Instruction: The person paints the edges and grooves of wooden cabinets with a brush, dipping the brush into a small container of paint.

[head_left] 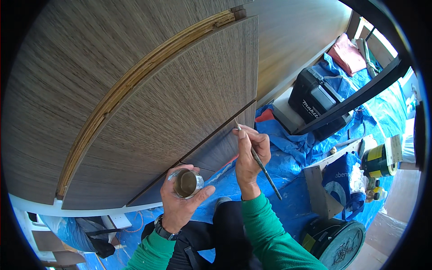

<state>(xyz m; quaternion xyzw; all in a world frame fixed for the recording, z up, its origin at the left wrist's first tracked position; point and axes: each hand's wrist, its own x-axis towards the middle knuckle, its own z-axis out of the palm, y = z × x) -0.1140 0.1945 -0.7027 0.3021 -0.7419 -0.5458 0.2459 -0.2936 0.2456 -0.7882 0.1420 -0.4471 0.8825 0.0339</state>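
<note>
Right fingers [244, 140] tight around brush [267, 173] near its tip, left fingers [203, 194] around cup [199, 182].

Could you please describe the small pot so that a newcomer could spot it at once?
From the large wood-grain panel, go down to the dark seam along its lower edge. Just below, the left hand holds a small pot. Its round open mouth and brown inside set it apart from the slim brush in the right hand.
</note>
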